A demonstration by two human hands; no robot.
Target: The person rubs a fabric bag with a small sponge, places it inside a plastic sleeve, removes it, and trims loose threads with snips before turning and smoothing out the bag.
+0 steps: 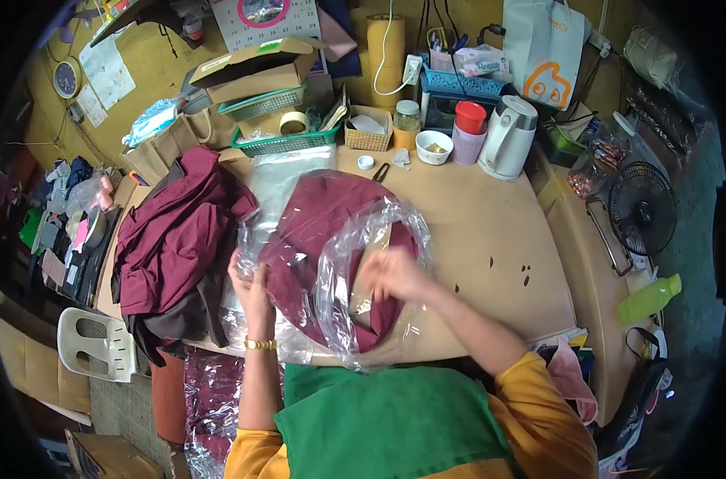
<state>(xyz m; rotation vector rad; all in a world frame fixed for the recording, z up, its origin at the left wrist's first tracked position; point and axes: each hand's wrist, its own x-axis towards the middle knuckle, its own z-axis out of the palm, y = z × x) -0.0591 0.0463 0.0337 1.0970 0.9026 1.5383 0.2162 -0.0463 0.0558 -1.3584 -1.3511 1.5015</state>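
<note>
One folded maroon garment (331,199), smooth and rounded, lay on the desk (491,215) within a clear, crinkled plastic bag (335,291); the left hand (253,287), thumb and fingers parted, was at its left edge; the right hand (393,275) curled over it, blurred, so whether it pinched film could not be told; one white bowl (434,156) held small yellowish pieces; of two green baskets, the lower (287,144) held one tape roll (293,122); one white kettle (503,144) stood nearby.

Clear bag (336,270): v. glossy plas.; garment pile (171,239): matt cloth; tabletop (487,227): smooth surf.
</note>
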